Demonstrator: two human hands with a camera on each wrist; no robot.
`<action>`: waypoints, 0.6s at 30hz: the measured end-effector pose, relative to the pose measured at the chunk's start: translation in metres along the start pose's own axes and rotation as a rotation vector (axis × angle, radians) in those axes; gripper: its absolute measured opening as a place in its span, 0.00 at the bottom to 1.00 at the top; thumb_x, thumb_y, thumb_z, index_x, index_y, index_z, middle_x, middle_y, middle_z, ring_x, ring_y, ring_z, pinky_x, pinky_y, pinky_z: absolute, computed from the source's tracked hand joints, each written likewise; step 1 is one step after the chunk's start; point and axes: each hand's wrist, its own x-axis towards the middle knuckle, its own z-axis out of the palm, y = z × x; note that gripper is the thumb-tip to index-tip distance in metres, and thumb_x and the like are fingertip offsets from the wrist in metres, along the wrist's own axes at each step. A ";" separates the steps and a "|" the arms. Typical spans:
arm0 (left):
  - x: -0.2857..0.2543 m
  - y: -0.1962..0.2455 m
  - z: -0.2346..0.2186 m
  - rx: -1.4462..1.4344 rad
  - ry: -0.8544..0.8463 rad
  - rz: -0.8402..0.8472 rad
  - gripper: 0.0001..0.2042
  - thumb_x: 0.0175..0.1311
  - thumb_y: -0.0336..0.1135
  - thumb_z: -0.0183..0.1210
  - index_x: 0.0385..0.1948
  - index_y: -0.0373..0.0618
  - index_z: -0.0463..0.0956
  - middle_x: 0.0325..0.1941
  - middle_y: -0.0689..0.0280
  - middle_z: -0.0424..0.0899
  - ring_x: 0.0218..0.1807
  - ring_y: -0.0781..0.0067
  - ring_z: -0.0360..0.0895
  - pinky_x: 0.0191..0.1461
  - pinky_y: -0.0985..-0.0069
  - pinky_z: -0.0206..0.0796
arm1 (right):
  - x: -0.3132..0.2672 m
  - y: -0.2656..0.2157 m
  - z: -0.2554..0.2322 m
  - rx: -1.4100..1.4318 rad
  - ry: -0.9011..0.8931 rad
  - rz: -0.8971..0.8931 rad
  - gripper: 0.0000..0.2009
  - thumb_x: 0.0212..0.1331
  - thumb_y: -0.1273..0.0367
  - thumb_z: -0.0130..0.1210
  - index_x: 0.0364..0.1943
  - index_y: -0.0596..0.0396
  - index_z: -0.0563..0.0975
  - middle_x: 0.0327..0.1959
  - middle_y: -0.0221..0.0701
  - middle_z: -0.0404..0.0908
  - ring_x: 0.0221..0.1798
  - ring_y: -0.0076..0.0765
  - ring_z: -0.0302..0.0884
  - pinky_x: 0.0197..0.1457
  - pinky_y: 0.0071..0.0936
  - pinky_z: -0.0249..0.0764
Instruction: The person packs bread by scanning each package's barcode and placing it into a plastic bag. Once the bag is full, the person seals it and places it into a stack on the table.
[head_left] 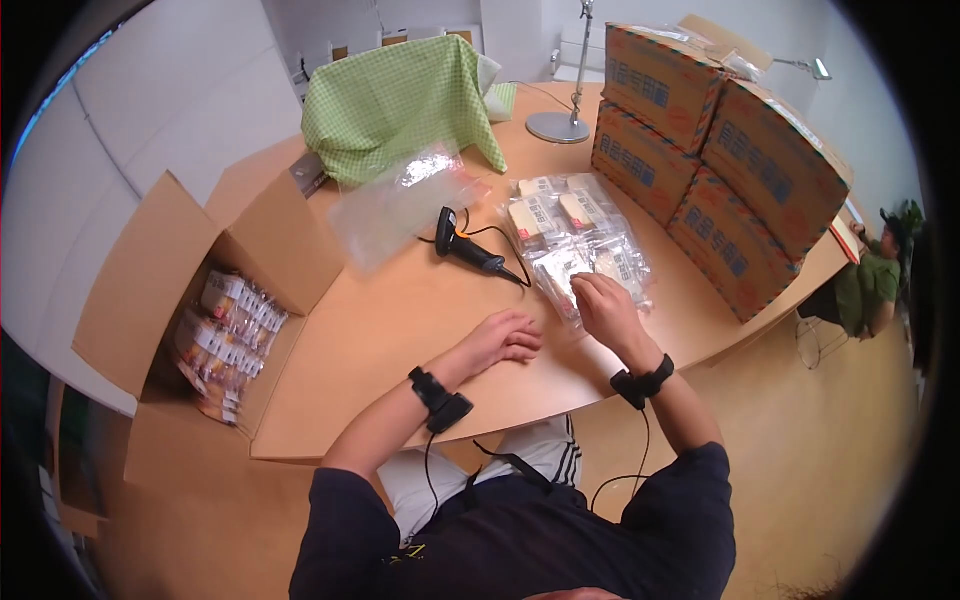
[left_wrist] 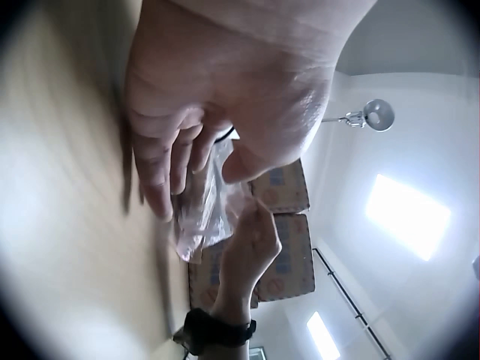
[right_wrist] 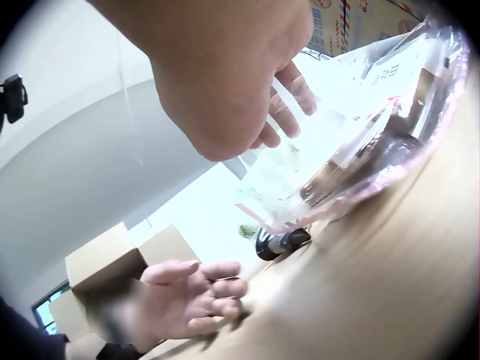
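Observation:
My right hand [head_left: 610, 312] is over the near end of a pile of clear plastic bags [head_left: 600, 245], its fingers bent and pinching the film of the nearest bag. The bags hold small white-and-brown printed packs [head_left: 535, 217]; one bag's pinkish edge [right_wrist: 360, 196] shows in the right wrist view. To the left, my left hand [head_left: 500, 340] rests on the table, fingers loosely bent and nothing in them. A black barcode scanner [head_left: 465, 248] with a cable lies beyond the left hand, beside the bags. Part of the right hand's grip is hidden behind the palm in its wrist view.
An open carton [head_left: 290, 375] of packed goods stands at the left. Stacked printed cartons [head_left: 740, 235] line the right side. Flat clear plastic sheets [head_left: 385, 215], a green checked cloth [head_left: 390, 105] and a lamp base [head_left: 558, 127] are at the back. Another person [head_left: 875, 275] sits far right.

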 end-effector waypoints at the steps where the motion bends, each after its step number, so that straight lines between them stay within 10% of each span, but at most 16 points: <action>1: 0.010 0.002 0.004 -0.139 -0.064 -0.057 0.15 0.74 0.43 0.48 0.48 0.39 0.71 0.45 0.58 0.81 0.47 0.65 0.82 0.52 0.66 0.78 | -0.002 -0.005 -0.002 0.008 0.007 0.014 0.08 0.52 0.77 0.58 0.37 0.59 0.77 0.39 0.37 0.82 0.40 0.45 0.80 0.44 0.36 0.76; 7: 0.041 -0.007 0.025 -0.354 -0.236 -0.122 0.23 0.74 0.52 0.45 0.48 0.37 0.72 0.45 0.55 0.83 0.47 0.61 0.82 0.54 0.65 0.76 | -0.020 -0.032 -0.014 0.029 -0.037 0.005 0.09 0.51 0.78 0.57 0.38 0.59 0.78 0.40 0.37 0.82 0.42 0.45 0.80 0.45 0.36 0.76; 18: 0.022 -0.024 0.048 -0.086 0.069 -0.018 0.22 0.71 0.39 0.52 0.60 0.48 0.53 0.49 0.56 0.78 0.40 0.61 0.85 0.41 0.61 0.82 | -0.064 -0.071 -0.032 0.131 -0.131 0.039 0.11 0.50 0.80 0.59 0.40 0.61 0.78 0.42 0.38 0.83 0.44 0.45 0.81 0.47 0.37 0.76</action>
